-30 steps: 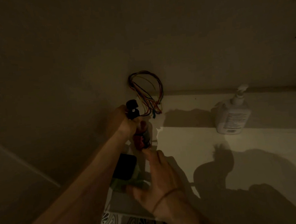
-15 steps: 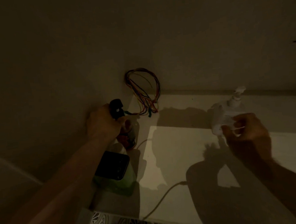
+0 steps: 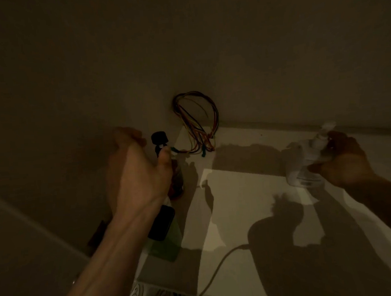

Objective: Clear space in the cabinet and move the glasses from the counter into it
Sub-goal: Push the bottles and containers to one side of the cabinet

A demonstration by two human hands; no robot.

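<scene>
**Clearing the shelf: both hands on bottles**

The step in hand looks like the clearing one. The left hand [image 3: 136,172] curls round a small dark bottle with a black pump top [image 3: 160,140], thumb on its neck, in the back-left corner of the pale cabinet shelf [image 3: 240,202]. The right hand [image 3: 345,160] wraps its fingers round a white plastic pump bottle [image 3: 304,161] farther right, near the back wall. No glasses are in view; the counter is out of frame.

Next, I judge, both bottles must be lifted up and drawn back over the shelf's front edge, or shifted aside.

Room is tight on the left: the side wall stands just beside the left hand, a loop of coloured wires [image 3: 199,122] hangs from the back wall close to the dark bottle, and a green-based object with a black top [image 3: 163,231] sits under the left forearm. A pale cable [image 3: 221,264] trails across the front of the shelf. The middle stretch between the hands is open.
</scene>
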